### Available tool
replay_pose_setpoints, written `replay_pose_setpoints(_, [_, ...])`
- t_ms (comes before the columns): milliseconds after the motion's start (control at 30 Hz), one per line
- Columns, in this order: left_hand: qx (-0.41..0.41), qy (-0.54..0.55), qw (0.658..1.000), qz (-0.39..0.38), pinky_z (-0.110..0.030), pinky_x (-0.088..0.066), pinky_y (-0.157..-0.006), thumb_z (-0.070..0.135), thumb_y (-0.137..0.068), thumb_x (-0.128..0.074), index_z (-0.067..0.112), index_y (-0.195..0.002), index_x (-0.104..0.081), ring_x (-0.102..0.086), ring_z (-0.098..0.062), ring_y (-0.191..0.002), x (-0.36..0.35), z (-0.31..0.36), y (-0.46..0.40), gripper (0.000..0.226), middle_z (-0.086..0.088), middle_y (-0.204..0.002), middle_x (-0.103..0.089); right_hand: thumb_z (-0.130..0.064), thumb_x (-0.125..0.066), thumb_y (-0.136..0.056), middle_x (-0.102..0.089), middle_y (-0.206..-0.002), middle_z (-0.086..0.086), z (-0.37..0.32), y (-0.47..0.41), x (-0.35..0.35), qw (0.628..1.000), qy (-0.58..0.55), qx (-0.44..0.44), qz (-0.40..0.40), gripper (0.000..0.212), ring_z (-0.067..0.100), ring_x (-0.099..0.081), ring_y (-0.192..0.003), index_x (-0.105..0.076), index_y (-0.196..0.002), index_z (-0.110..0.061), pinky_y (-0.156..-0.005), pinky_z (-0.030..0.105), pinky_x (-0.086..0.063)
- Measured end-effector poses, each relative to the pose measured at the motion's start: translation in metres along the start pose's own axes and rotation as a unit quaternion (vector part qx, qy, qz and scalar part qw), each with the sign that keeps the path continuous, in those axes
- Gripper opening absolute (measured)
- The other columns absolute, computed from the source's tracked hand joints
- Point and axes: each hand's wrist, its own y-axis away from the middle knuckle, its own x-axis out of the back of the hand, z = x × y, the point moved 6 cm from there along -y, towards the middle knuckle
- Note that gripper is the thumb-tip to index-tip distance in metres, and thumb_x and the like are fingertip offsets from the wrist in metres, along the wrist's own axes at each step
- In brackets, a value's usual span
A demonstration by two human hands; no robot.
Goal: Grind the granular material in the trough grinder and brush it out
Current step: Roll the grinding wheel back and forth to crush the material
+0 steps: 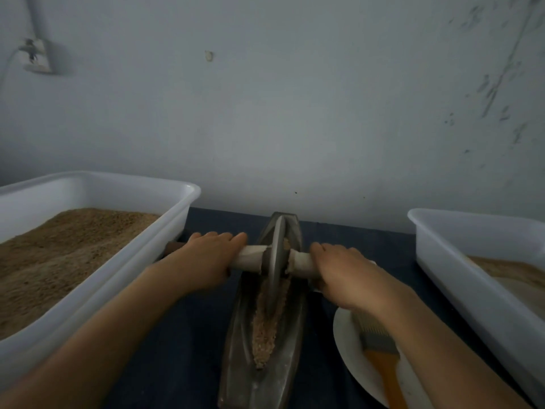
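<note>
Step in hand: you are grinding. Both hands bear on the pale wooden axle handle (pixel 300 262) that runs through the grey metal grinding wheel (pixel 275 261), which stands upright in the long dark boat-shaped metal trough grinder (pixel 292 343).
Left hand: your left hand (pixel 206 255) lies over the axle just left of the wheel. Its fingers (pixel 236 238) curl down over the wood and grip it.
Right hand: your right hand (pixel 342 273) covers the axle just right of the wheel, fingers wrapped over the handle, holding it.
Task material: the coarse brown granular material (pixel 267 329) lies in the groove of the trough, a strip running from the wheel toward you. It looks crumbly and only partly ground, so I judge the brushing step is not yet due.
Next move: roll the wheel along the groove toward you over that strip, pressing evenly on both sides so the wheel stays upright and does not climb the trough wall.
Brush: the orange-handled flat brush (pixel 380 361) lies on the round white plate (pixel 345 343), right of the trough, partly under your right forearm.
Tubs: 1 white plastic tub of brown granules (pixel 118 261) sits left of the trough, and another white plastic tub (pixel 460 261) sits right of it.
Hard to see: the near tip of the trough and both tubs are cut off by the frame edge. Your palms hide the axle ends. The dark blue surface (pixel 182 349) is dim.
</note>
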Motion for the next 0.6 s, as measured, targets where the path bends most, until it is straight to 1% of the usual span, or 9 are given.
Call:
replay_pose_setpoints(67, [-0.017, 0.023, 0.997, -0.072, -0.030, -0.037, -0.093, 0.024, -0.091, -0.056, 0.025, -0.123, -0.033, -0.050, -0.014, -0.108, 0.005, 0.005, 0.012, 0.040, 0.002, -0.120, -0.051, -0.020, -0.052, -0.093, -0.052, -0.112, 0.005, -0.004, 0.009, 0.004, 0.997, -0.041, 0.007, -0.072, 0.023, 0.016, -0.047, -0.089, -0.043, -0.112, -0.012, -0.069, 0.026, -0.031])
replay_pose_setpoints(167, [-0.037, 0.044, 0.983, -0.177, -0.027, -0.041, -0.088, 0.024, -0.091, -0.056, 0.029, -0.114, -0.033, -0.052, -0.013, -0.101, 0.011, 0.010, 0.028, 0.033, 0.003, -0.108, -0.053, -0.028, -0.057, -0.092, -0.052, -0.112, 0.005, -0.012, 0.025, 0.012, 0.984, -0.073, 0.032, -0.156, 0.029, 0.013, -0.045, -0.089, -0.043, -0.114, -0.014, -0.063, 0.024, -0.035])
replay_pose_setpoints(233, [-0.047, 0.049, 0.975, -0.209, -0.026, -0.040, -0.083, 0.024, -0.091, -0.056, 0.032, -0.104, -0.030, -0.051, -0.012, -0.093, 0.015, 0.011, 0.035, 0.030, 0.009, -0.095, -0.049, -0.032, -0.058, -0.091, -0.052, -0.111, 0.005, -0.016, 0.032, 0.016, 0.978, -0.079, 0.047, -0.185, 0.029, 0.012, -0.045, -0.087, -0.044, -0.110, -0.015, -0.058, 0.019, -0.033])
replay_pose_setpoints(267, [-0.048, 0.054, 0.974, -0.214, -0.025, -0.039, -0.080, 0.023, -0.091, -0.055, 0.032, -0.101, -0.029, -0.050, -0.011, -0.090, 0.016, 0.011, 0.036, 0.029, 0.010, -0.090, -0.046, -0.033, -0.058, -0.091, -0.053, -0.110, 0.005, -0.016, 0.033, 0.017, 0.977, -0.083, 0.048, -0.189, 0.028, 0.012, -0.046, -0.087, -0.044, -0.108, -0.016, -0.058, 0.019, -0.034])
replay_pose_setpoints(300, [-0.047, 0.059, 0.974, -0.215, -0.025, -0.039, -0.079, 0.023, -0.092, -0.055, 0.032, -0.100, -0.029, -0.050, -0.011, -0.088, 0.016, 0.011, 0.036, 0.029, 0.010, -0.088, -0.046, -0.032, -0.057, -0.091, -0.053, -0.110, 0.005, -0.016, 0.033, 0.017, 0.978, -0.085, 0.047, -0.187, 0.027, 0.013, -0.047, -0.088, -0.044, -0.108, -0.016, -0.061, 0.022, -0.036])
replay_pose_setpoints(367, [-0.040, 0.061, 0.976, -0.204, -0.026, -0.040, -0.082, 0.021, -0.092, -0.054, 0.028, -0.107, -0.031, -0.050, -0.013, -0.093, 0.013, 0.011, 0.031, 0.028, 0.005, -0.098, -0.050, -0.027, -0.056, -0.092, -0.053, -0.112, 0.006, -0.013, 0.027, 0.014, 0.981, -0.080, 0.035, -0.172, 0.027, 0.015, -0.050, -0.092, -0.044, -0.113, -0.014, -0.068, 0.027, -0.039])
replay_pose_setpoints(467, [-0.022, 0.053, 0.987, -0.152, -0.028, -0.040, -0.086, 0.019, -0.092, -0.054, 0.023, -0.117, -0.033, -0.050, -0.014, -0.099, 0.006, 0.007, 0.016, 0.032, -0.001, -0.116, -0.051, -0.022, -0.053, -0.093, -0.052, -0.113, 0.005, -0.004, 0.012, 0.006, 0.990, -0.071, 0.014, -0.119, 0.028, 0.014, -0.047, -0.090, -0.043, -0.118, -0.013, -0.068, 0.025, -0.033])
replay_pose_setpoints(533, [-0.005, 0.023, 0.996, -0.082, -0.035, -0.039, -0.093, 0.020, -0.092, -0.053, 0.021, -0.122, -0.033, -0.050, -0.018, -0.108, 0.003, 0.003, 0.003, 0.036, -0.001, -0.121, -0.049, -0.020, -0.054, -0.092, -0.052, -0.113, 0.004, 0.004, 0.001, 0.002, 0.997, -0.058, 0.002, -0.056, 0.028, 0.017, -0.048, -0.094, -0.043, -0.117, -0.013, -0.069, 0.026, -0.028])
replay_pose_setpoints(600, [0.013, -0.021, 1.000, 0.009, -0.039, -0.036, -0.096, 0.022, -0.092, -0.051, 0.021, -0.126, -0.032, -0.046, -0.021, -0.114, -0.001, -0.001, -0.009, 0.039, -0.001, -0.124, -0.046, -0.021, -0.056, -0.090, -0.052, -0.113, 0.004, 0.010, -0.007, -0.002, 0.999, -0.032, -0.012, 0.010, 0.029, 0.021, -0.049, -0.100, -0.043, -0.114, -0.013, -0.070, 0.029, -0.025])
